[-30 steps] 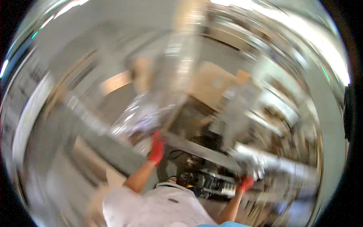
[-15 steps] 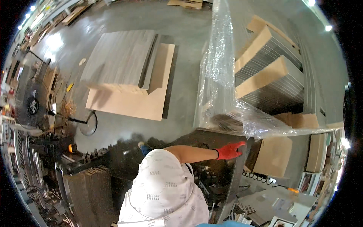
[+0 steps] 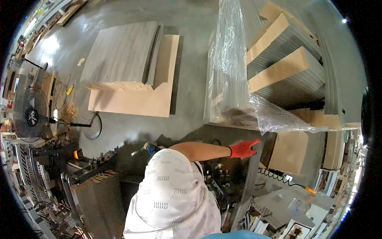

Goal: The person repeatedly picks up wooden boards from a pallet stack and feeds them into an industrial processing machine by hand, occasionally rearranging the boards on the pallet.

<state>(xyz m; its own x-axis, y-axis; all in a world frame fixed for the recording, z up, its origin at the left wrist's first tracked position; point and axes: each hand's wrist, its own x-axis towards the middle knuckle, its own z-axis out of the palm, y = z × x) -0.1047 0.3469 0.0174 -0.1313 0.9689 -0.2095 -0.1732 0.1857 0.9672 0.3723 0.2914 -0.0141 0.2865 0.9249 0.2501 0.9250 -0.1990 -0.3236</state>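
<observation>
My left hand (image 3: 243, 149), in a red knitted glove, reaches to the right across my front at the end of my bare forearm. Its fingers point right and stand apart, with nothing visible between them. They are close to the upper end of a long grey metal edge (image 3: 247, 187); whether they touch it I cannot tell. Dark machine parts (image 3: 217, 179) lie below the forearm. My white patterned shirt (image 3: 171, 199) covers much of the lower middle. My right hand is out of view.
Grey boards (image 3: 123, 51) are stacked on a tan sheet (image 3: 131, 105). Plastic film (image 3: 230, 59) hangs beside more stacked panels (image 3: 290, 79) at right. A fan (image 3: 31, 115) stands left, brown boards (image 3: 95, 195) lower left. A coiled hose (image 3: 274, 175) runs right of the metal edge.
The view has tilted, so the stacks and floor sit higher in the picture. My left hand's fingers look more spread, and it stays by the metal edge.
</observation>
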